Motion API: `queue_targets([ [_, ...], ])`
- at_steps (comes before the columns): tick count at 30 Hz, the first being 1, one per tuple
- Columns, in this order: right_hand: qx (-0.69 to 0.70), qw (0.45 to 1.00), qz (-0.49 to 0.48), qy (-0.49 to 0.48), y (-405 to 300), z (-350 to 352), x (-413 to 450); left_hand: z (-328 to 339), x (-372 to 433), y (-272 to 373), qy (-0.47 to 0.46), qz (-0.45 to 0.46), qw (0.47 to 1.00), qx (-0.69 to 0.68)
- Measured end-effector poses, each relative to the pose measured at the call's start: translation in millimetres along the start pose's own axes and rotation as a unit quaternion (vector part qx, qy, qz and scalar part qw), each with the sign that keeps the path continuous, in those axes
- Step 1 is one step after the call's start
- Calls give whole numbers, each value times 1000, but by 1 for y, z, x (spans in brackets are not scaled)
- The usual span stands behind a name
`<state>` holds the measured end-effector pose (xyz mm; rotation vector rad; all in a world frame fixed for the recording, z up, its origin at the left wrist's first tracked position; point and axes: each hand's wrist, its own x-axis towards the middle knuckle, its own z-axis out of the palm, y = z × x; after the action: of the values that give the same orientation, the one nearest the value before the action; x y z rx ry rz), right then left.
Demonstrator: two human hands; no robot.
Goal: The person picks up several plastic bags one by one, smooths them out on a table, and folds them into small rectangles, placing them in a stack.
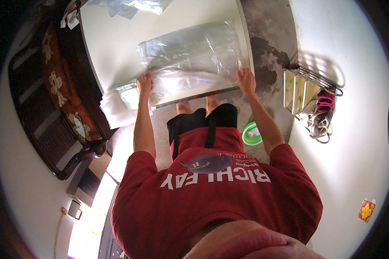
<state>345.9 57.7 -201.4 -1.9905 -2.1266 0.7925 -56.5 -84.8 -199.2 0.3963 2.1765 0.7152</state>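
Observation:
A large clear plastic bag or sheet (pixel 191 53) lies spread on a white tabletop (pixel 113 45), its surface wrinkled and shiny. Its near left corner is pinched in my left hand (pixel 145 83). At the near right side, close to the table's right edge, my right hand (pixel 246 81) has its fingers closed on the same plastic. Beside and partly under my left wrist, a pile of folded clear plastic (pixel 118 111) overhangs the table's front left corner. Whether the spread plastic is one layer or several, I cannot tell.
More clear plastic (pixel 139 6) lies at the table's far side. A dark wooden bench (pixel 29 106) with patterned cushions (pixel 56 84) stands left. On the right, a wall-side rack (pixel 303 94) holds shoes. A green basin (pixel 253 133) with white scraps sits on the floor below my right forearm.

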Motion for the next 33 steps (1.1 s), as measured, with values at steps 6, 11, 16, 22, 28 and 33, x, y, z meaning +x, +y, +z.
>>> queue_targets([
  [6, -20, 995, 93, -43, -19, 4, -7, 3, 4, -13, -15, -24, 999, -21],
  [11, 43, 995, 77, -44, -7, 17, -5, 4, 15, -29, -14, -37, 998, -56],
  [16, 25, 999, 37, -20, -8, 11, -4, 11, 5, -19, -31, -38, 998, -44],
  [22, -22, 999, -17, 25, -22, 8, 1, 13, -3, -18, -69, -47, 992, -98],
  [28, -74, 993, -83, 45, -36, 5, 10, 15, -6, -22, -21, 6, 994, -106],
  [33, -94, 965, -242, 32, -41, 14, 20, 7, -16, 9, 61, 39, 984, 166],
])
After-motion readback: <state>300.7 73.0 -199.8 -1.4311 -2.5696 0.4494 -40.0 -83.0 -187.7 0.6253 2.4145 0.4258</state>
